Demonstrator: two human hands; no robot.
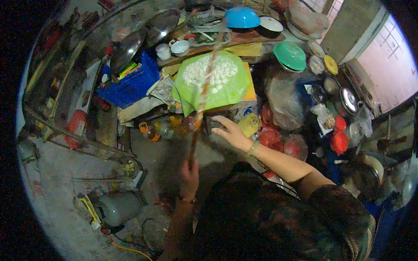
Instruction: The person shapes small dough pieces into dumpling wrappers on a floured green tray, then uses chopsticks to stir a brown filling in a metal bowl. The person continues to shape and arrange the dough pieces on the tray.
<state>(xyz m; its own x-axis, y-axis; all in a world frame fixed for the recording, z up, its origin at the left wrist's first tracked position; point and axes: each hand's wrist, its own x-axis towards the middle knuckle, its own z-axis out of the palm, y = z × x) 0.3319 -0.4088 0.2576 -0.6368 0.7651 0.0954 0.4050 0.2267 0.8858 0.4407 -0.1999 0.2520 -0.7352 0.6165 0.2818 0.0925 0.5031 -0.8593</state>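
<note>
My left hand (189,176) grips one end of a long thin stick (201,104), blurred and seemingly wooden. Its far part passes in front of a green mat (191,99). Floury white pieces, like bits of dough (209,70), lie heaped on that mat. My right hand (232,134) is raised to the right of the stick, fingers parted and holding nothing. A pale green bangle (253,148) circles that wrist. The mat rests over an orange sheet (250,83) on a low table or bench, its front corner hanging down.
To the left stands a blue plastic crate (130,88). Behind the mat are a white bowl (180,48) and a blue basin (242,18). On the right sit a green basin (290,56) and red bags (270,138). A gas cylinder (120,207) lies or stands at lower left.
</note>
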